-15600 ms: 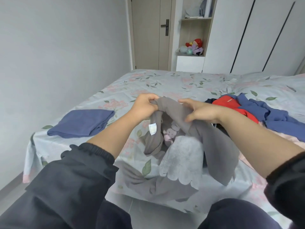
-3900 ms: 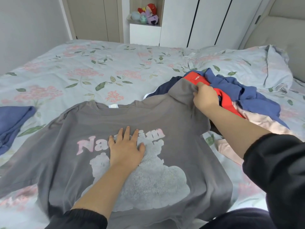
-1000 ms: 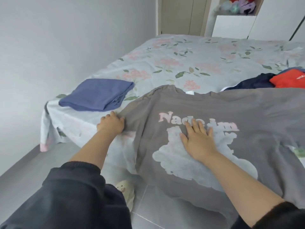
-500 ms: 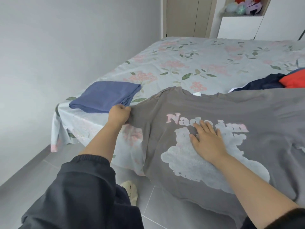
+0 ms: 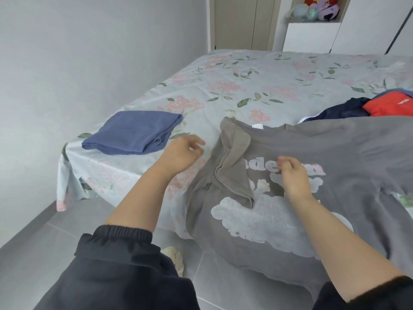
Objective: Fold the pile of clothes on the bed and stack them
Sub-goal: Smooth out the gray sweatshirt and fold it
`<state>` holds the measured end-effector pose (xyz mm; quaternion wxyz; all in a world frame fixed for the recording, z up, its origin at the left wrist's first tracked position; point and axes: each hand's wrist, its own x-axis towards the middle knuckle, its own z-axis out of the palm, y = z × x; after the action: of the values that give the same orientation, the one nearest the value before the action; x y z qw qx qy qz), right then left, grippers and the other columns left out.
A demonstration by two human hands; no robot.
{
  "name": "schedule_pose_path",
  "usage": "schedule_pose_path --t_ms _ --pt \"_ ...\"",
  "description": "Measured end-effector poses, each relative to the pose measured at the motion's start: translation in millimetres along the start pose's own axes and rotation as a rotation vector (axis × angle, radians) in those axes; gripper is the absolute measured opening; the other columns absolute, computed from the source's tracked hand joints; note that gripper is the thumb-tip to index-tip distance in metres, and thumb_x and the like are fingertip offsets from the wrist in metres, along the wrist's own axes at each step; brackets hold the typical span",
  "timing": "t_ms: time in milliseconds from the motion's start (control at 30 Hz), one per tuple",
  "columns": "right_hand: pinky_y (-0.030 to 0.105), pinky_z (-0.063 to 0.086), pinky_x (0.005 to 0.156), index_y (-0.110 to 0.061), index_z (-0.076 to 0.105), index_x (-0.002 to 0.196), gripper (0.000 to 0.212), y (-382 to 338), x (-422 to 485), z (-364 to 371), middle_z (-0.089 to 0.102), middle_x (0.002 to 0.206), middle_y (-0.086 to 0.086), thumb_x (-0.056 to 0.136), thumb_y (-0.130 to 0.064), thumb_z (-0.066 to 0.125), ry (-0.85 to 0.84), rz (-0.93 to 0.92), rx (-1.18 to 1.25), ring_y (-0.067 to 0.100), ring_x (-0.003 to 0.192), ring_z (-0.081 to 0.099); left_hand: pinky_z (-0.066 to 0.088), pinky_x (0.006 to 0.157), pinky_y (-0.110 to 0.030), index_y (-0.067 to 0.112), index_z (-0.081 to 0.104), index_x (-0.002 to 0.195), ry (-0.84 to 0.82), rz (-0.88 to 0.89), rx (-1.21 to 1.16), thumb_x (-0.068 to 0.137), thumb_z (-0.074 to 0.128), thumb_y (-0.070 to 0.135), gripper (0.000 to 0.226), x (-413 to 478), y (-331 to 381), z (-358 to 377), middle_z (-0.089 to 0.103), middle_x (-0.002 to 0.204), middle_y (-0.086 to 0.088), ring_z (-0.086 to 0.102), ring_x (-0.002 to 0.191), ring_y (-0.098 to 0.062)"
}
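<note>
Just flipped sleeve onto grey shirt; released left hand, grip slack, empty; lifted right hand off print, curled grip unclear. Next: far sleeve.

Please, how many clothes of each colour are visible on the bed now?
Grey: 1, the T-shirt
Red: 1, the red garment
Dark navy: 1, the navy garment
Blue: 2, the folded garment and the edge of a blue cloth behind the red garment
Total: 5

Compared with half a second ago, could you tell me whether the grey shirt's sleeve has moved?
Yes. The sleeve has folded rightward, away from the folded blue garment, onto the start of the print.
</note>
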<state>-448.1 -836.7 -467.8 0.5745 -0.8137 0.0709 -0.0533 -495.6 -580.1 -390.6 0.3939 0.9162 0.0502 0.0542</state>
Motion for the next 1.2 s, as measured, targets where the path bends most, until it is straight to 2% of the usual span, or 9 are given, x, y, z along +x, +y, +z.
schedule_pose_path --t_ms 133,233,333,467,633,733,867,1000,1200 --pt "0.024 0.035 0.094 -0.018 0.046 0.134 0.04 -8 -12 11 0.049 0.133 -0.002 0.095 -0.02 0.05 -0.134 -0.135 -0.017 0.008 0.114 0.046 0.038 0.1 -0.03 0.022 0.034 0.144 -0.476 -0.013 0.434 0.075 0.075 0.04 0.083 -9 -27 27 0.042 0.136 -0.002 0.043 0.124 -0.022" --pt "0.031 0.03 0.108 -0.029 0.027 0.146 0.073 -12 -25 22 0.024 0.15 -0.001 0.085 0.005 0.049 -0.216 -0.408 -0.165 0.016 0.136 0.027 0.036 0.103 -0.033 0.019 0.035 0.143 -0.337 0.124 0.485 0.074 0.072 0.036 0.081 -12 -34 44 0.04 0.133 -0.005 0.037 0.124 -0.024" --pt "0.026 0.024 0.1 -0.037 0.023 0.147 0.096 -20 -33 30 0.006 0.157 -0.001 0.072 0.017 0.047 -0.176 -0.671 -0.42 0.019 0.14 0.015 0.037 0.101 -0.031 0.018 0.041 0.141 -0.236 0.213 0.495 0.078 0.065 0.027 0.067 -13 -39 47 0.041 0.135 -0.003 0.04 0.123 -0.022" --pt "0.055 0.035 0.103 -0.009 0.073 0.1 0.044 -24 -30 35 0.04 0.144 0.021 0.067 0.017 0.061 -0.102 -0.911 -0.629 0.044 0.128 0.039 0.045 0.08 -0.035 0.015 0.06 0.119 -0.048 0.352 0.671 0.08 0.058 0.019 0.04 -14 -43 43 0.051 0.115 -0.002 0.049 0.107 -0.024" --pt "0.049 0.037 0.097 -0.003 0.075 0.081 0.028 -17 -14 19 0.057 0.125 0.022 0.07 0.019 0.06 0.097 -0.745 -0.546 0.045 0.116 0.048 0.044 0.066 -0.034 0.01 0.065 0.093 0.187 0.137 0.707 0.078 0.054 0.011 0.019 -11 -66 17 0.056 0.098 -0.009 0.055 0.093 -0.032" --pt "0.04 0.03 0.101 -0.006 0.075 0.086 0.033 -8 -2 10 0.055 0.131 0.016 0.073 0.017 0.055 -0.07 -0.606 -0.725 0.036 0.123 0.041 0.041 0.072 -0.032 0.015 0.064 0.103 0.09 -0.096 0.75 0.088 0.053 0.017 0.019 -10 -85 3 0.057 0.106 -0.008 0.054 0.098 -0.03" --pt "0.034 0.033 0.103 -0.006 0.075 0.087 0.033 -2 -3 9 0.058 0.126 0.012 0.076 0.013 0.051 -0.217 -0.534 -0.724 0.03 0.12 0.043 0.04 0.071 -0.029 0.017 0.064 0.098 0.201 -0.108 0.505 0.089 0.046 0.017 0.02 -10 -81 11 0.064 0.103 -0.009 0.057 0.094 -0.033" --pt "0.035 0.039 0.088 -0.003 0.075 0.077 0.031 -7 -3 9 0.069 0.095 0.01 0.074 0.014 0.049 -0.231 -0.605 -0.733 0.031 0.096 0.053 0.043 0.076 -0.033 0.023 0.056 0.094 0.031 -0.221 0.381 0.091 0.042 0.055 0.035 -6 -64 26 0.062 0.099 -0.002 0.057 0.095 -0.029" --pt "0.032 0.027 0.061 -0.006 0.046 0.055 0.026 -13 -9 7 0.049 0.051 0.016 0.081 -0.003 0.041 0.041 -0.491 -0.816 0.032 0.053 0.041 0.04 0.078 -0.033 0.015 0.049 0.118 -0.03 -0.338 0.692 0.085 0.048 0.013 0.033 -2 -63 18 0.054 0.119 -0.01 0.05 0.109 -0.03"
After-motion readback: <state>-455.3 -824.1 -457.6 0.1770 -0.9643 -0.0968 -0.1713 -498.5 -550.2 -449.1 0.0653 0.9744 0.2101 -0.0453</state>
